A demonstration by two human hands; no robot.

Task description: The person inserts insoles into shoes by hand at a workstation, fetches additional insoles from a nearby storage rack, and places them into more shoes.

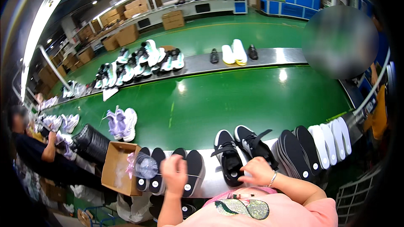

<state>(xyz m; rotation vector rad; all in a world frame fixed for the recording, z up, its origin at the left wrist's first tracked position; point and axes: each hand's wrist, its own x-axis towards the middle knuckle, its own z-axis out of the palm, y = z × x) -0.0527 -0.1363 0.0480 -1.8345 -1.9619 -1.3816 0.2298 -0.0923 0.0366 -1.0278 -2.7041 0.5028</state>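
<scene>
Right hand (257,171) rests open-fingered on a black sneaker (229,157) with white trim, its strap loose.

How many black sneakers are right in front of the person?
2. One black sneaker with white trim lies under the right hand; the second black sneaker sits just right of it. The left hand is over black insoles. More may be hidden.

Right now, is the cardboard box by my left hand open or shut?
Open. The cardboard box has its top uncovered, showing pale, clear wrapping inside, just left of the left hand.
</scene>
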